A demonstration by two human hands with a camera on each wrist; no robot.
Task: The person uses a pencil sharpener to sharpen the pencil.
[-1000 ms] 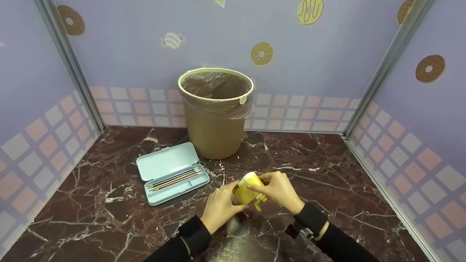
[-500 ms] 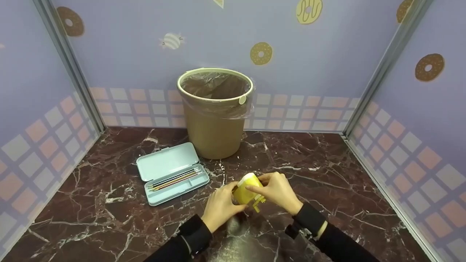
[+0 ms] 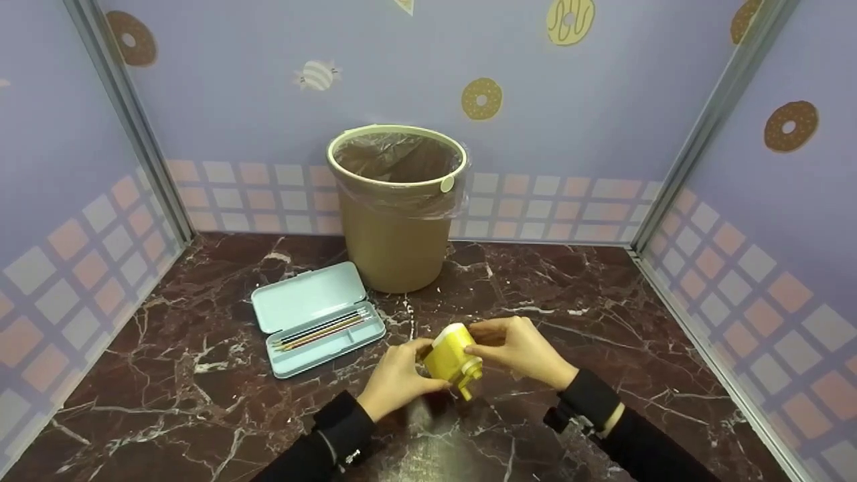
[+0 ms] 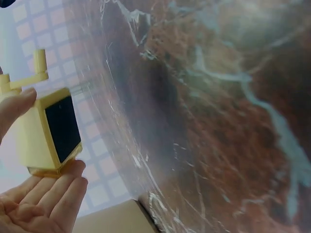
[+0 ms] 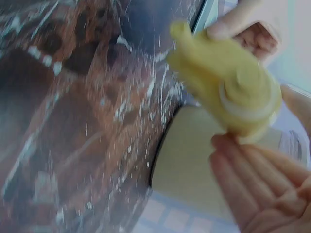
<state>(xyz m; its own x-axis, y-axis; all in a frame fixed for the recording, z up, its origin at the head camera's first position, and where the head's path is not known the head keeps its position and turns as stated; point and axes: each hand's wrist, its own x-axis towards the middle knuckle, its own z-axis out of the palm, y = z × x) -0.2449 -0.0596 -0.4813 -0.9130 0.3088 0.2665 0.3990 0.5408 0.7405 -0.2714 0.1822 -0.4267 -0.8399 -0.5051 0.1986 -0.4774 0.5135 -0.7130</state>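
A yellow hand-crank pencil sharpener (image 3: 448,355) is held tilted above the dark marbled tabletop, its crank facing down toward the person. My left hand (image 3: 396,380) grips it from the left. In the left wrist view, that thumb (image 4: 22,102) lies on one side of the sharpener, and the fingers (image 4: 60,191) reach under its clear end. From the right, my right hand (image 3: 525,351) pinches its edge with thumb and fingertips. The right wrist view shows the sharpener blurred, with the right fingers (image 5: 257,174) against it. A dark panel (image 4: 63,127) covers its base.
An open light-blue pencil case (image 3: 308,298) with several pencils (image 3: 321,331) lies to the left. Behind it stands a tan trash bin (image 3: 395,234) with a clear liner. Patterned wall panels (image 3: 556,134) enclose the tabletop (image 3: 221,402) at the back and sides.
The sharpener has turned and dropped slightly toward the person, so its crank shows more. The right hand has shifted a little to the right, the left a little to the left.
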